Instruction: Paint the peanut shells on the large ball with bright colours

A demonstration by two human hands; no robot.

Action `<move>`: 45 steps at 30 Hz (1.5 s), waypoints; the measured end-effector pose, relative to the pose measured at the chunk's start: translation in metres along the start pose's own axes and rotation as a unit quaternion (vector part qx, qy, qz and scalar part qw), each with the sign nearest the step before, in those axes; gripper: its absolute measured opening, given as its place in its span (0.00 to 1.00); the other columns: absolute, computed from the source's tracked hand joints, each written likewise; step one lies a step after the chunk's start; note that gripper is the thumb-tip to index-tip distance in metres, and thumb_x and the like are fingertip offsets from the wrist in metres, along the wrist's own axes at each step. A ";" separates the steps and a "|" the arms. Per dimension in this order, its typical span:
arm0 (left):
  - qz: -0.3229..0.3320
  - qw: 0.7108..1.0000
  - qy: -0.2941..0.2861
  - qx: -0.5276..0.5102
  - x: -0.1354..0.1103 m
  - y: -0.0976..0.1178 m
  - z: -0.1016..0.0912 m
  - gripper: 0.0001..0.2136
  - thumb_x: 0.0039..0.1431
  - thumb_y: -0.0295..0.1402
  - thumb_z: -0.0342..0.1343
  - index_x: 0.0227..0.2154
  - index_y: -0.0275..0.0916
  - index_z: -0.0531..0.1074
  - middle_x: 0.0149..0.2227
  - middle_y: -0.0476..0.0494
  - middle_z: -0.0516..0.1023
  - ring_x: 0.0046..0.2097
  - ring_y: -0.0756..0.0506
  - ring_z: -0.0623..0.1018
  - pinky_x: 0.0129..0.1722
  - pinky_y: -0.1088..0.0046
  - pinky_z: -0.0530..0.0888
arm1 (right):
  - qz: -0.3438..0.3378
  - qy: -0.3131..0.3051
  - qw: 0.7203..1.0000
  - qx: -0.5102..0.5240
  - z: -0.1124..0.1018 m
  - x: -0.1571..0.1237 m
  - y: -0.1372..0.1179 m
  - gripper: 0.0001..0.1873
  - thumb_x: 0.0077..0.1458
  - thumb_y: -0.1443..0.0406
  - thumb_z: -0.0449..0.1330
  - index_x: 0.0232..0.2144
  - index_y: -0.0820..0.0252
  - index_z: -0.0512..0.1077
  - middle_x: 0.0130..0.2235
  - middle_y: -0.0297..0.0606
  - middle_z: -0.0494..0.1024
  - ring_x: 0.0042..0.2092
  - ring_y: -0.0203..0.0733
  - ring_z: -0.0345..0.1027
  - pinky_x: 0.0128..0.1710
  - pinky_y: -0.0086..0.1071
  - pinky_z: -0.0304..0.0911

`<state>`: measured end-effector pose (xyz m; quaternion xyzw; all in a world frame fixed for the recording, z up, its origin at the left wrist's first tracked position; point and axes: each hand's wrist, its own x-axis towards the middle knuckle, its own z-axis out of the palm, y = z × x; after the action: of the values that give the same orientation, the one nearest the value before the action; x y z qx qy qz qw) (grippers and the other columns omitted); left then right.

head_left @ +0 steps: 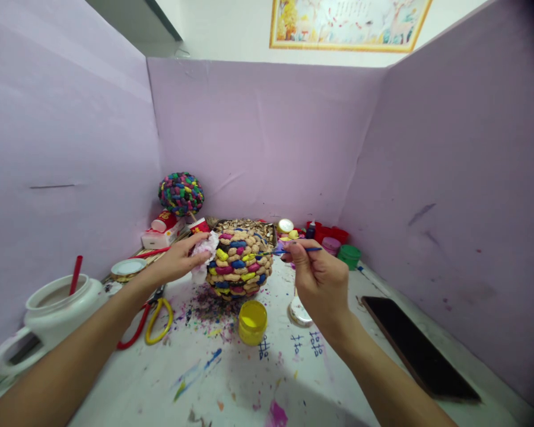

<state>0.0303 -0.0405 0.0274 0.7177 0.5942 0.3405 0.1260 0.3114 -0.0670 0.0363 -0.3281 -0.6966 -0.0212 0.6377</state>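
Note:
A round ball covered in peanuts (pixel 238 267) stands on the paint-spotted table, some peanuts painted yellow, blue, magenta or black and others bare. My left hand (pixel 178 260) presses a crumpled white tissue (pixel 205 255) against the ball's left side. Pinched in my right hand (pixel 318 279) is a thin blue paintbrush (pixel 309 249), its tip at the ball's right front. In front of the ball sits an uncovered jar of yellow paint (pixel 252 323). A round lid (pixel 300 311) lies close to my right hand, partly hidden by it.
At left are a white mug (pixel 62 305) and red-and-yellow scissors (pixel 159 320). A black phone (pixel 420 347) lies at right. Behind stand a painted peanut ball (pixel 181 193), a tray of peanuts (pixel 244 226) and a green paint jar (pixel 349 256). Lilac panels (pixel 267 136) enclose three sides.

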 end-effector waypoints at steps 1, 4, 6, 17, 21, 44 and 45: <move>0.000 1.000 -0.004 0.002 0.000 0.000 0.000 0.34 0.49 0.52 0.51 0.56 0.37 0.66 0.50 0.39 0.75 0.48 0.34 0.73 0.42 0.62 0.74 | -0.001 0.002 1.000 -0.002 0.000 0.000 0.000 0.11 0.60 0.65 0.53 0.30 0.63 0.73 0.27 0.39 0.79 0.27 0.38 0.74 0.25 0.30 0.66; 0.001 1.000 -0.012 0.010 0.000 -0.001 0.000 0.35 0.50 0.52 0.50 0.57 0.36 0.64 0.50 0.39 0.75 0.48 0.34 0.73 0.42 0.62 0.74 | -0.004 0.001 1.000 -0.004 0.001 0.002 0.000 0.11 0.60 0.65 0.53 0.30 0.63 0.73 0.26 0.38 0.78 0.26 0.37 0.73 0.25 0.29 0.65; 0.002 1.000 -0.009 0.014 0.000 -0.001 0.000 0.35 0.49 0.53 0.50 0.57 0.36 0.65 0.50 0.39 0.75 0.48 0.34 0.74 0.42 0.62 0.74 | -0.007 -0.001 1.000 -0.006 0.001 0.002 -0.001 0.11 0.60 0.65 0.53 0.30 0.63 0.73 0.26 0.37 0.78 0.26 0.37 0.73 0.25 0.29 0.65; 0.010 1.000 -0.013 0.023 -0.001 0.003 -0.001 0.33 0.52 0.52 0.50 0.57 0.37 0.64 0.48 0.39 0.76 0.47 0.34 0.74 0.39 0.64 0.75 | -0.027 -0.027 0.999 -0.014 -0.003 0.001 -0.008 0.11 0.60 0.66 0.52 0.28 0.60 0.72 0.24 0.36 0.77 0.26 0.36 0.71 0.25 0.28 0.63; 0.008 1.000 -0.016 0.026 -0.001 0.002 0.000 0.33 0.52 0.52 0.49 0.57 0.36 0.63 0.49 0.39 0.76 0.48 0.35 0.74 0.41 0.64 0.74 | -0.042 -0.027 0.999 -0.018 -0.003 0.001 -0.009 0.12 0.60 0.66 0.52 0.27 0.61 0.72 0.25 0.37 0.78 0.26 0.37 0.72 0.25 0.29 0.64; 0.005 1.000 -0.019 0.013 0.000 0.001 -0.001 0.34 0.51 0.51 0.50 0.57 0.35 0.64 0.49 0.38 0.75 0.45 0.35 0.75 0.39 0.63 0.74 | -0.042 -0.029 0.999 -0.019 -0.004 0.002 -0.010 0.12 0.60 0.65 0.52 0.27 0.61 0.72 0.24 0.36 0.77 0.25 0.37 0.71 0.24 0.28 0.63; 0.007 1.000 -0.018 0.012 0.000 0.001 -0.001 0.34 0.51 0.51 0.50 0.57 0.35 0.64 0.49 0.38 0.75 0.45 0.35 0.75 0.39 0.63 0.74 | -0.044 -0.028 0.998 -0.019 -0.004 0.002 -0.010 0.12 0.60 0.65 0.52 0.27 0.61 0.72 0.24 0.37 0.77 0.25 0.37 0.71 0.24 0.28 0.63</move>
<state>0.0306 -0.0412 0.0286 0.7290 0.5912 0.3213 0.1259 0.3100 -0.0754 0.0428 -0.3096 -0.7272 -0.0532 0.6103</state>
